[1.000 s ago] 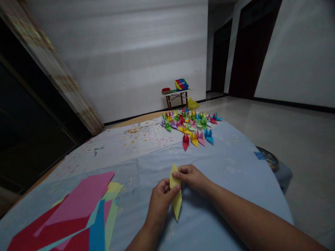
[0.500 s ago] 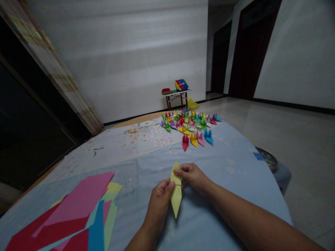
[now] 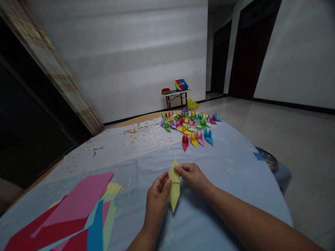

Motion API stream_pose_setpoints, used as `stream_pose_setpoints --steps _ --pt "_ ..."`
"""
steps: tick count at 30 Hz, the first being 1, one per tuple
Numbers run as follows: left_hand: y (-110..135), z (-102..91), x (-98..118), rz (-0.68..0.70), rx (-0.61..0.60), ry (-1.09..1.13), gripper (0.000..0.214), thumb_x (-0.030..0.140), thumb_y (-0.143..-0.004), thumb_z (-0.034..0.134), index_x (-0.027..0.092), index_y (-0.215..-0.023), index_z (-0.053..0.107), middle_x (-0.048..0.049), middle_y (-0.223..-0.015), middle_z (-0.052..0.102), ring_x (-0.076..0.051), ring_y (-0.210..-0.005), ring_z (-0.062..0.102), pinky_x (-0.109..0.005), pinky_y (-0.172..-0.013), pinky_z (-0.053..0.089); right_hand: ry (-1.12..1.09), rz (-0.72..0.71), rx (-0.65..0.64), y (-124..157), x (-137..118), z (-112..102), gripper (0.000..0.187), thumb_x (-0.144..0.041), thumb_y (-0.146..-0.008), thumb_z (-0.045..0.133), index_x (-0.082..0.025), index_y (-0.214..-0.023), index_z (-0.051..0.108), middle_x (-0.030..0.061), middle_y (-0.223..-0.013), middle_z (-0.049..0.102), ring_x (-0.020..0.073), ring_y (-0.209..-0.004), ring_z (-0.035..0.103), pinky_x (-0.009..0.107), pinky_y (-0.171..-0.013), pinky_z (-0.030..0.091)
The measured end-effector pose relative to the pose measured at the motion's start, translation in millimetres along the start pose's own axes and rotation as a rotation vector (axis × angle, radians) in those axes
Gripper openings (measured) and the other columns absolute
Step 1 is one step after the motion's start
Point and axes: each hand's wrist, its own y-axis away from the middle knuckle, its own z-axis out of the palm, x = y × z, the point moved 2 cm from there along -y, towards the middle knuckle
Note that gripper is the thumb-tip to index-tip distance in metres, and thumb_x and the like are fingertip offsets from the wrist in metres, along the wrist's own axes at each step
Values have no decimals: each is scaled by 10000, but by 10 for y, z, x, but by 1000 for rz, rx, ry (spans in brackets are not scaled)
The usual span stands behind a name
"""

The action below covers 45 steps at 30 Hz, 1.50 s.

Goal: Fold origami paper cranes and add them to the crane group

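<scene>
A long, narrow piece of folded yellow paper [image 3: 174, 195], pointed at both ends with a crease line across its middle, is held upright over the table. My right hand [image 3: 192, 176] pinches its upper right edge between thumb and fingers. On the left side, my left hand [image 3: 158, 195] has its thumb against the paper's edge and its fingers curled behind; the fingertips are partly hidden. Beyond the hands stand several folded paper cranes, among them a red crane [image 3: 185, 143], a yellow crane [image 3: 193, 139] and a blue crane [image 3: 208, 136].
Coloured paper sheets [image 3: 78, 198] lie in a loose pile at the left front. A round table with a pale blue floral cloth [image 3: 141, 205] carries everything. At the right edge is a grey stool [image 3: 284, 176] with a round item on it. A small stand [image 3: 175, 94] holds a colourful box [image 3: 181, 85].
The folded yellow paper has shifted slightly left and up. My left hand has moved a little left and its fingers have loosened; my right hand keeps its pinch near the top.
</scene>
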Motion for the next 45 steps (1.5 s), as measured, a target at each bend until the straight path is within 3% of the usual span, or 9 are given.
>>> stream_pose_setpoints --steps 3,6,10,13,17,20,27,32,45 --pt "37 -26 96 190 141 -207 309 368 -742 606 179 -987 616 -74 -963 632 -200 -866 590 -291 -737 454 32 20 59 -18 42 -26 440 -544 -704 561 -116 -625 621 -39 -493 423 76 -473 344 211 -460 264" --pt "91 21 154 281 61 -295 258 363 -784 551 184 -950 635 -74 -934 627 -206 -880 580 -299 -743 449 2 7 23 -7 24 -16 448 -552 -712 557 -116 -646 633 -25 -516 476 87 -492 400 212 -482 310" --pt "103 78 152 150 -54 -97 301 366 -799 533 186 -1029 605 -74 -1015 638 -206 -947 578 -303 -813 439 -43 -64 -115 55 -81 36 527 -586 -793 427 -118 -790 670 30 -665 596 123 -620 512 242 -607 405" --pt "59 80 116 -28 -71 133 337 408 -771 559 162 -997 608 -77 -968 667 -201 -851 618 -288 -745 466 34 -126 -159 100 -137 61 564 -556 -857 313 -128 -893 678 60 -767 615 139 -702 538 270 -680 427" --pt "-4 50 61 -169 -40 330 341 352 -665 683 133 -922 632 -70 -862 693 -185 -736 636 -259 -666 476 202 -247 -197 119 -146 57 363 -400 -867 414 -158 -932 677 53 -801 593 147 -770 552 272 -714 430" --pt "-37 14 36 -197 -19 392 318 303 -645 700 130 -904 639 -57 -812 697 -166 -698 635 -242 -638 476 269 -280 -157 100 -121 13 230 -240 -822 495 -187 -975 659 45 -829 596 142 -785 552 269 -719 435" --pt "-77 -64 0 -239 -6 398 253 314 -631 700 130 -799 655 -38 -715 689 -132 -606 624 -225 -594 477 427 -516 -282 107 -65 -6 395 -56 -747 525 -256 -1078 603 45 -919 518 141 -855 513 273 -746 440" --pt "-81 -61 -3 -248 -50 395 293 310 -644 695 124 -867 657 -50 -719 691 -142 -613 627 -234 -594 475 534 -609 -326 126 -56 4 332 -101 -781 539 -260 -1062 616 57 -932 505 149 -851 495 278 -732 437" --pt "-90 -51 -19 -268 -72 358 301 278 -603 727 125 -851 655 -48 -721 698 -151 -609 624 -250 -607 465 607 -587 -306 95 -59 -59 168 -262 -795 579 -245 -928 680 62 -866 541 154 -802 509 272 -694 428"
